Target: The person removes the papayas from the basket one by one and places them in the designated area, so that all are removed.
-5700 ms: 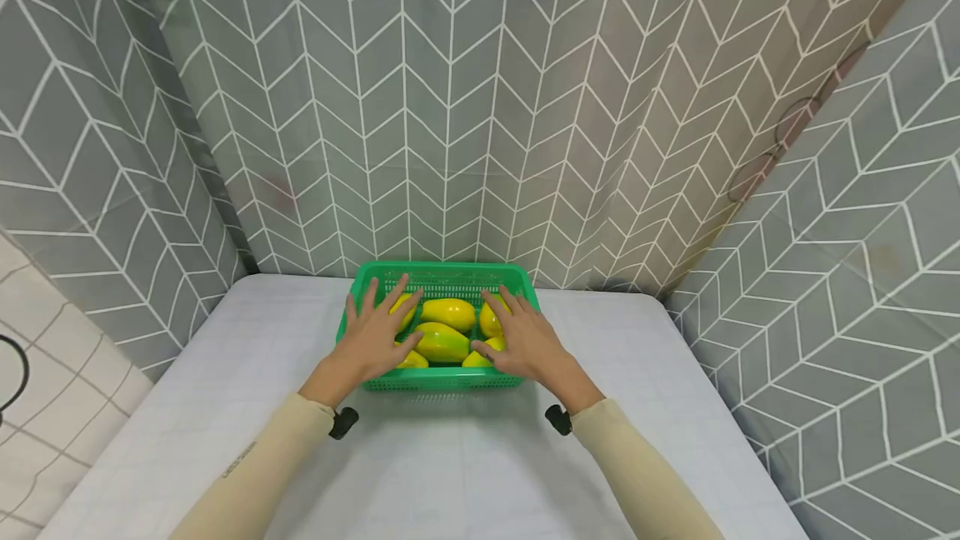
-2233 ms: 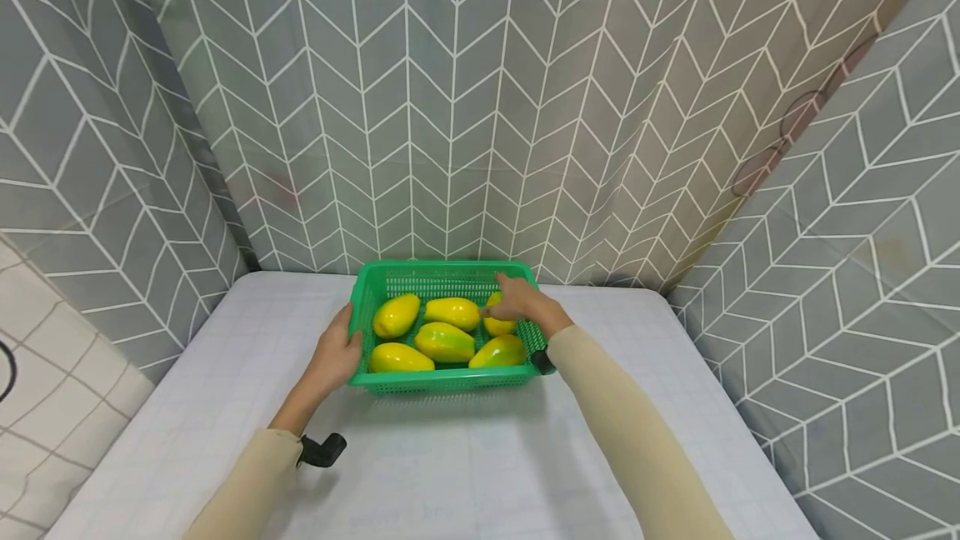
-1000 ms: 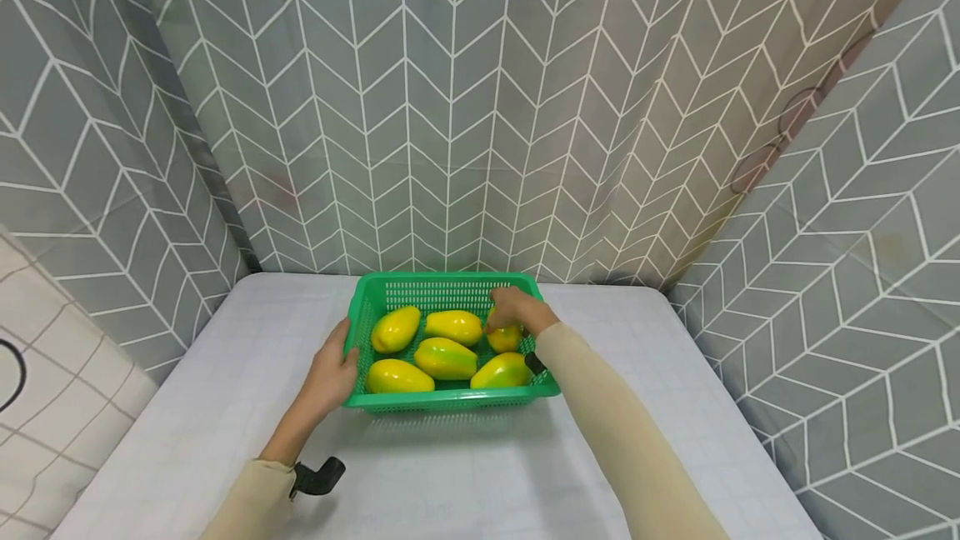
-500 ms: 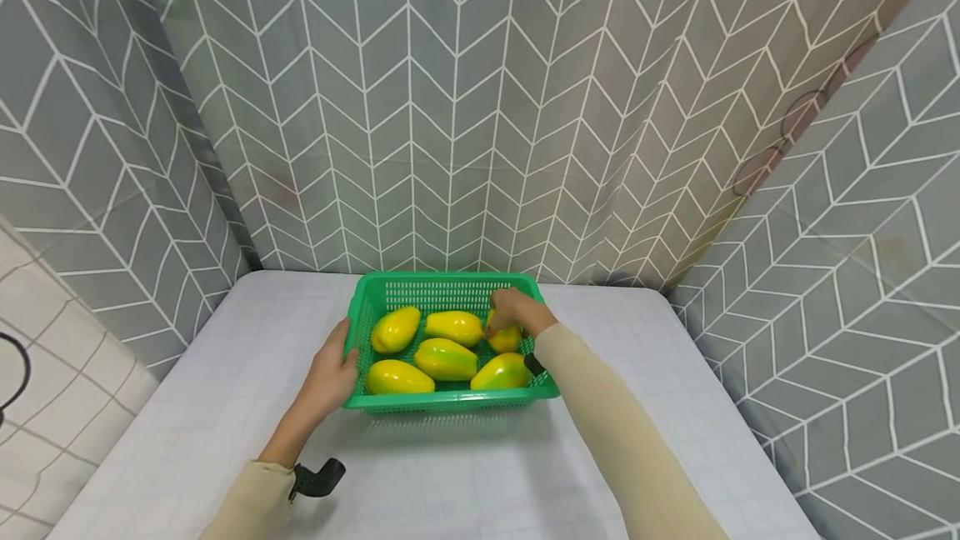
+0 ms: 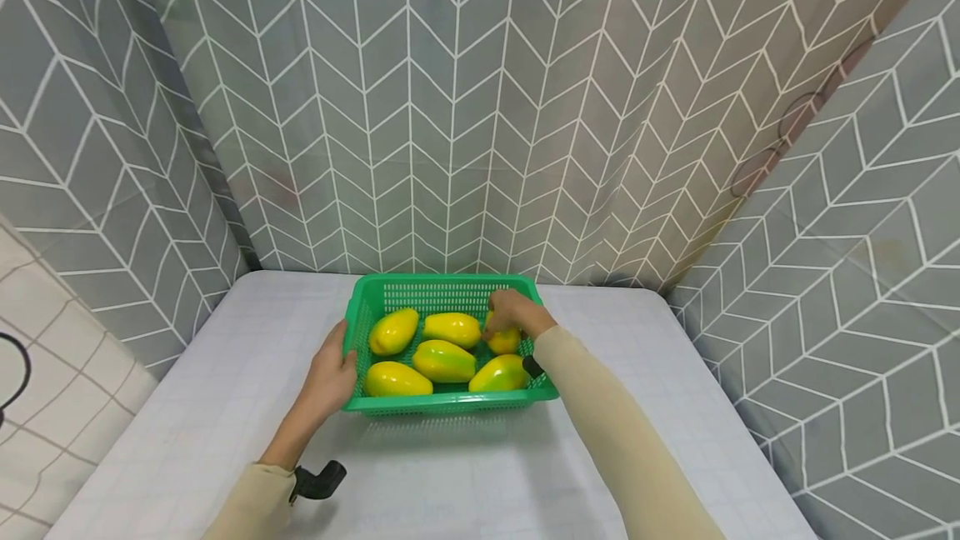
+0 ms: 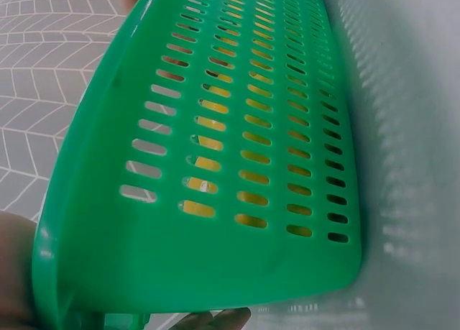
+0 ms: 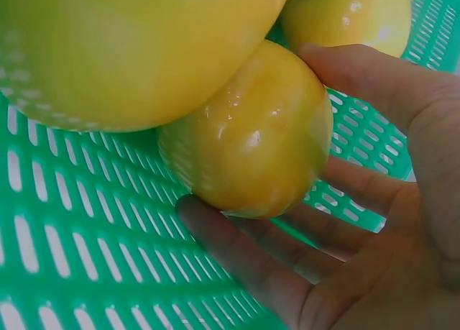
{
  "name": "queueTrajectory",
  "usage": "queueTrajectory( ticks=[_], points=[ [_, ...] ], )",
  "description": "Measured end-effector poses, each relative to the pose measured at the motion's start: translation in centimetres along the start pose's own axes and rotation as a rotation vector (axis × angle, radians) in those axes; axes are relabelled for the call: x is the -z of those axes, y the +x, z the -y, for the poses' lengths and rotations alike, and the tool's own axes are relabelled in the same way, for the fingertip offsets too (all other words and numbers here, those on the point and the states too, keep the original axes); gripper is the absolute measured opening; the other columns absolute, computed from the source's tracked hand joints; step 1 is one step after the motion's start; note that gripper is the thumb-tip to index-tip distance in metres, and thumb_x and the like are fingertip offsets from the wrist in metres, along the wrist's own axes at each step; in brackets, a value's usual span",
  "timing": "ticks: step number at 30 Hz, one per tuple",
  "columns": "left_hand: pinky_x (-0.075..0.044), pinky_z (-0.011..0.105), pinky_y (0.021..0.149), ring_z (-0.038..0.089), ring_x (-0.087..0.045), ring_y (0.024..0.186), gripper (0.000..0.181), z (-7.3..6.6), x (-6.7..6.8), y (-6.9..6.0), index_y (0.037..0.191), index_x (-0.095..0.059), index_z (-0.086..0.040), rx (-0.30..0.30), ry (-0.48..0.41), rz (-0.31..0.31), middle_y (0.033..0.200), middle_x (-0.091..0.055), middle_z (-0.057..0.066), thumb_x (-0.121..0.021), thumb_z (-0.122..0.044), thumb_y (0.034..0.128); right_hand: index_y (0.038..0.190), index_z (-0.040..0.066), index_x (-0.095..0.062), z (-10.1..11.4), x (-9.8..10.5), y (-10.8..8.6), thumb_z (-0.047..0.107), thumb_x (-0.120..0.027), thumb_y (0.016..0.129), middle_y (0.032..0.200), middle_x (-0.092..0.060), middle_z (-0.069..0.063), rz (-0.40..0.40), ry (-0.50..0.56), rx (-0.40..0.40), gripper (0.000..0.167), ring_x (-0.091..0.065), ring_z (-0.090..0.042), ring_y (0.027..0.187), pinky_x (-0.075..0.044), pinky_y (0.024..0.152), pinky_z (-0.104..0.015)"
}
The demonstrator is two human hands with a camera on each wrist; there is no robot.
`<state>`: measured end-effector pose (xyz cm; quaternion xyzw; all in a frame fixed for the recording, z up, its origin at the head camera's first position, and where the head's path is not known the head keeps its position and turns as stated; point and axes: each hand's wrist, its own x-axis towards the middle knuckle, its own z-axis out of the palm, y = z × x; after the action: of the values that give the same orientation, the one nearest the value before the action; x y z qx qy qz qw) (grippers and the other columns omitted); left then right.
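A green perforated plastic basket [image 5: 450, 401] stands on the white table, holding several glossy yellow-green papayas. My left hand [image 5: 330, 369] grips the basket's left end, thumb at the rim; the left wrist view shows that slotted basket wall [image 6: 194, 265] from outside, with fingertips beneath its edge. Inside the basket, at the back right, my right hand [image 5: 512, 311] holds a papaya [image 5: 504, 342]. In the right wrist view, thumb and fingers curl round this papaya [image 7: 251, 136], which rests against a larger-looking one [image 7: 129, 49]. The head view hides its top behind my hand.
Other papayas lie in two rows, among them a back-left one [image 5: 395, 332], a middle one [image 5: 444, 362] and a front-right one [image 5: 498, 373]. Patterned grey curtains [image 5: 450, 107] hang behind and beside the table [image 5: 450, 482].
Earlier both hands were spread over the basket. Since then my left hand has taken its left end and my right hand a papaya. The basket has shifted slightly nearer; lately almost nothing moves.
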<state>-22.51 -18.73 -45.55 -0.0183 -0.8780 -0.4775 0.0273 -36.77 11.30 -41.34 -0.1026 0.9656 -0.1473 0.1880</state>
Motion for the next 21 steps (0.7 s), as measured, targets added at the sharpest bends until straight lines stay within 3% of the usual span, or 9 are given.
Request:
queueTrajectory(
  ticks=[8,18,21],
  points=[
    [-0.015,0.066,0.132,0.053,-0.011,0.163,0.061,-0.1,-0.1,0.2,0.163,-0.008,0.016,0.003,0.003,-0.025,0.173,-0.01,0.037,-0.032,0.001,0.1091,0.144,0.003,-0.059,0.1,0.7,-0.3,0.028,-0.085,0.089,0.144,-0.062,-0.019,-0.008,-0.023,0.014,0.066,-0.07,-0.032,0.11,-0.069,0.068,-0.042],
    [-0.015,0.067,0.132,0.053,-0.011,0.163,0.061,0.2,0.3,0.2,0.163,-0.008,0.017,0.01,0.024,-0.02,0.172,-0.01,0.038,-0.032,0.0,0.1087,0.15,0.005,-0.056,0.0,1.3,-1.0,0.028,-0.081,0.091,0.154,-0.054,-0.021,-0.005,0.022,0.046,0.069,-0.066,-0.035,0.125,-0.07,0.074,-0.044],
    [-0.016,0.068,0.132,0.054,-0.011,0.162,0.061,0.5,0.4,0.2,0.162,-0.009,0.017,0.003,0.028,-0.024,0.172,-0.011,0.038,-0.032,0.0,0.1085,0.151,0.006,-0.055,0.0,1.5,-1.2,0.029,-0.082,0.09,0.153,-0.056,-0.02,-0.025,0.039,0.072,0.07,-0.067,-0.034,0.123,-0.069,0.077,-0.044]
  ],
)
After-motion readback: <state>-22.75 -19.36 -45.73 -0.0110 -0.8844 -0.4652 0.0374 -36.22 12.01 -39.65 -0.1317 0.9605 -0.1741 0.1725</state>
